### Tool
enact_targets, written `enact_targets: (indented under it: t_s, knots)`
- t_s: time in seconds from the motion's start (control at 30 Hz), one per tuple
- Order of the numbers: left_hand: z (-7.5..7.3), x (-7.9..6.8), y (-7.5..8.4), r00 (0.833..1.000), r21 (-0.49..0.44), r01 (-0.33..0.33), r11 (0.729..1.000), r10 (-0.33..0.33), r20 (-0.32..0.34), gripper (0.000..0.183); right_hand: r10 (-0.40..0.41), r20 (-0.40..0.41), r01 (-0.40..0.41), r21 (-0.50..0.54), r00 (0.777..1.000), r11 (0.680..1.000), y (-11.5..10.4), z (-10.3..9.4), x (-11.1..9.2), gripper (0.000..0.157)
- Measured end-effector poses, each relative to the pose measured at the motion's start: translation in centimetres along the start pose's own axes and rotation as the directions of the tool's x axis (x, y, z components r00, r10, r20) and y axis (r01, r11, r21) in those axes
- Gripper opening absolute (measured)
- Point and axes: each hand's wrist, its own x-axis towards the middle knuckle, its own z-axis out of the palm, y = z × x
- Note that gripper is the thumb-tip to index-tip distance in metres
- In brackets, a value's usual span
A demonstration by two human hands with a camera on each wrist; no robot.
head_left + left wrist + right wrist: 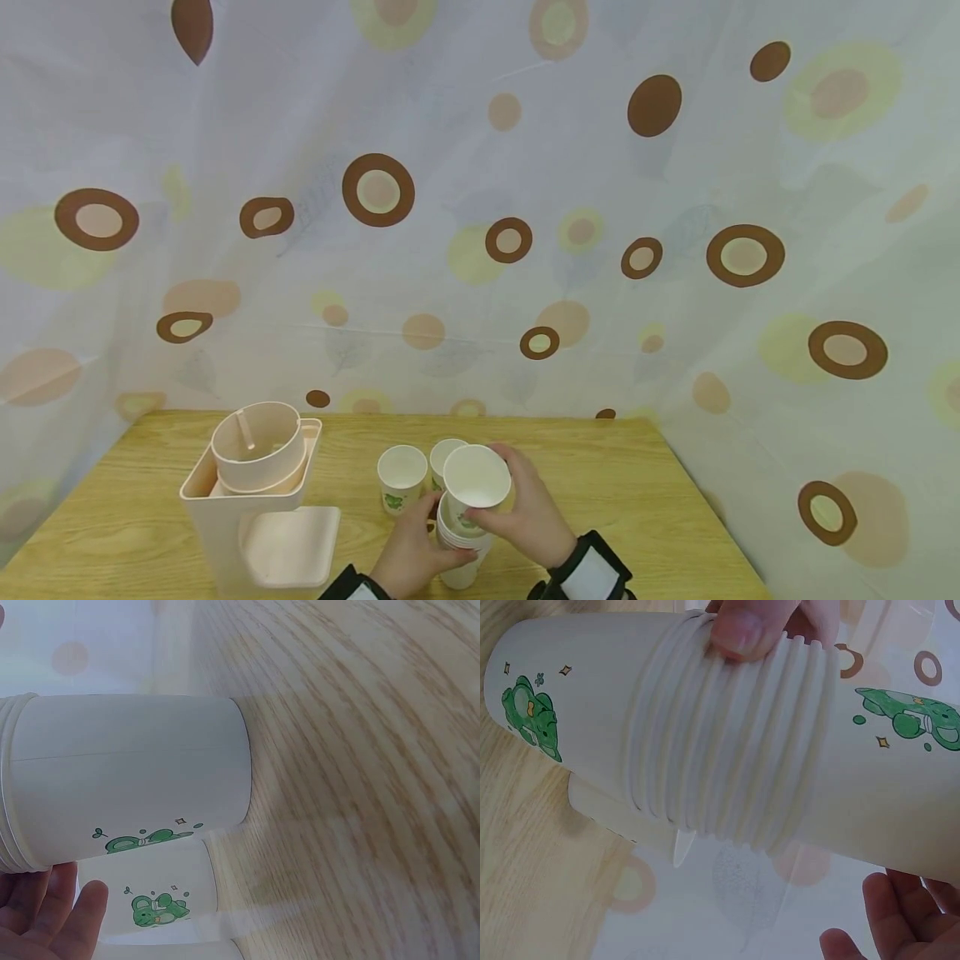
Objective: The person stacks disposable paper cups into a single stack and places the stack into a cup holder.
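Observation:
My left hand [414, 546] grips a stack of white paper cups [461, 575] near its rims, and the stack's base rests on the table. In the right wrist view a left thumb [739, 631] presses against the several nested rims [727, 742]. With thumb and fingers my right hand [534, 510] holds the uppermost white cup [477, 477], its lower part down inside the stack. Green cartoon prints mark the cups. Just behind stand a cup [402, 475] on the left and another cup [447, 454], partly hidden by the held one.
On the left of the wooden table [600, 483] is a cream plastic holder [258, 508] with a round container [258, 446] in its top and a flat tray [294, 546] at its side. A patterned sheet [450, 283] hangs behind the table and along its right side.

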Motion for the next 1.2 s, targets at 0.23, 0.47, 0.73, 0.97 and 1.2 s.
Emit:
enact_targets:
  t_s: [0.23,0.47,0.73,0.97,1.2]
  knots:
    - [-0.1,0.0,0.2,1.000,-0.004,-0.005,1.000,0.005,0.004,0.074,0.013,0.084,-0.016,0.039,0.996,0.999,0.6,0.2,0.1,0.069]
    - [-0.2,0.1,0.1,1.000,-0.001,-0.004,1.000,0.004,0.007,0.071,0.002,0.125,-0.002,0.006,0.992,1.000,1.0,0.4,-0.1,0.071]
    - [-0.1,0.0,0.0,0.999,0.021,-0.036,0.999,0.036,-0.014,0.071,0.000,0.162,0.004,-0.022,0.987,1.000,1.4,0.8,-0.1,0.072]
    - [0.0,0.1,-0.1,0.998,0.037,-0.047,0.998,0.048,-0.035,0.069,0.003,0.156,0.008,-0.067,0.988,0.998,1.6,0.9,-0.3,0.074]
    - [0.0,0.0,0.0,0.998,0.047,-0.046,0.998,0.048,-0.044,0.070,-0.002,0.161,0.014,-0.075,0.987,0.997,1.9,1.1,-0.5,0.073]
